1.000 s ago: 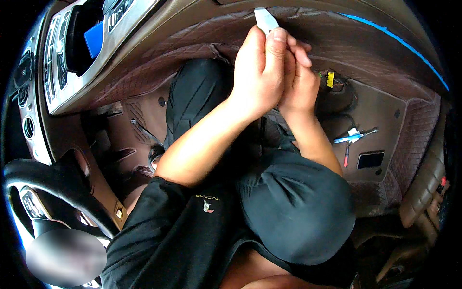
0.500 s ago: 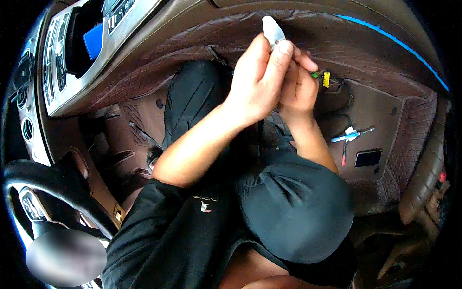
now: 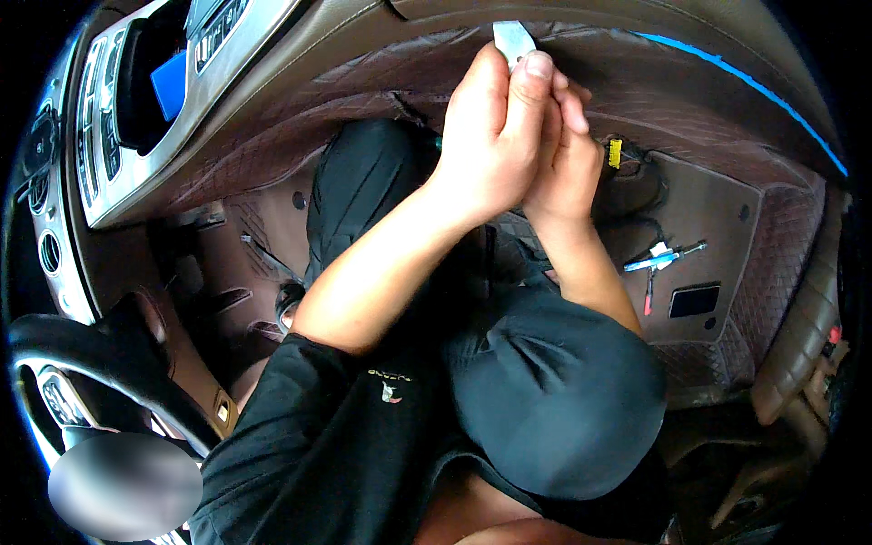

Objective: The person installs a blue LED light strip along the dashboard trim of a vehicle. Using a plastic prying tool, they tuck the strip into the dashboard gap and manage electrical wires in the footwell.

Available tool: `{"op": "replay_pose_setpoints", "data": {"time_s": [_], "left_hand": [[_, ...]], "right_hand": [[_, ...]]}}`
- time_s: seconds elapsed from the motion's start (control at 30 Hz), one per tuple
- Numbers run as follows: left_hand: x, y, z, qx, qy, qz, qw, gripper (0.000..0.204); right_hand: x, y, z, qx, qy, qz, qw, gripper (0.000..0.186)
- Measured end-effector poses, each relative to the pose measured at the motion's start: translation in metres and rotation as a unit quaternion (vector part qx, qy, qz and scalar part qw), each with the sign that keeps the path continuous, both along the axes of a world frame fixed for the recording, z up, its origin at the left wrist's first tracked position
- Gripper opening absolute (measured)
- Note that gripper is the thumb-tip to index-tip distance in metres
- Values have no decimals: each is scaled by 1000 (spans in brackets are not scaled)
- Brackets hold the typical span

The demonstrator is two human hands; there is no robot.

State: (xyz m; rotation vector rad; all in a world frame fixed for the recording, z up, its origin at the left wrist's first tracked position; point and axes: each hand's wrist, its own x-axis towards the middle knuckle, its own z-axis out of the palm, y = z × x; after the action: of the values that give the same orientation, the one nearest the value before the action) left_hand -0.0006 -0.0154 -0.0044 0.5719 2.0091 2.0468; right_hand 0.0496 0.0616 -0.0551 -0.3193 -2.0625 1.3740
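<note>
My left hand (image 3: 495, 136) is closed with its thumb pressed on a small flat white piece (image 3: 513, 36), which sticks up past the fingertips near the lower edge of the brown dashboard (image 3: 436, 23). My right hand (image 3: 563, 159) is cupped against the left one, fingers curled around the same piece; its palm side is largely hidden. A blue strip (image 3: 727, 68) runs along the dashboard edge to the right of the hands. Below and right of them, a yellow connector (image 3: 615, 153) sits among dark wiring.
On the brown floor mat (image 3: 718, 218) lie a blue tool (image 3: 645, 263), a red-handled tool (image 3: 648, 302) and a dark phone-like rectangle (image 3: 695, 300). The steering wheel (image 3: 109, 368) is at lower left. A blue object (image 3: 170, 84) sits in the console recess. Black clothing fills the lower middle.
Both hands dipped toward me with the white piece half a second ago and are now raised back toward the dashboard, with the piece tilted differently.
</note>
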Motion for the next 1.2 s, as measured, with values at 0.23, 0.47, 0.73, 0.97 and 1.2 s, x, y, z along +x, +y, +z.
{"op": "replay_pose_setpoints", "data": {"time_s": [0.23, 0.47, 0.73, 0.97, 1.2], "left_hand": [[-2, -3, 7, 12, -9, 15, 1000, 34], [-12, -9, 11, -33, -16, 95, 995, 39], [-8, -2, -2, 136, -137, 64, 979, 35], [-2, -5, -8, 63, 9, 29, 998, 28], [1, 4, -2, 38, -16, 64, 997, 28]], "right_hand": [[14, 16, 13, -77, -72, 54, 993, 27], [31, 14, 12, -149, -53, 35, 987, 34], [17, 14, 15, -103, -36, 48, 993, 34], [15, 11, 12, -91, -58, 33, 994, 31], [5, 9, 14, -68, -63, 1, 996, 33]]}}
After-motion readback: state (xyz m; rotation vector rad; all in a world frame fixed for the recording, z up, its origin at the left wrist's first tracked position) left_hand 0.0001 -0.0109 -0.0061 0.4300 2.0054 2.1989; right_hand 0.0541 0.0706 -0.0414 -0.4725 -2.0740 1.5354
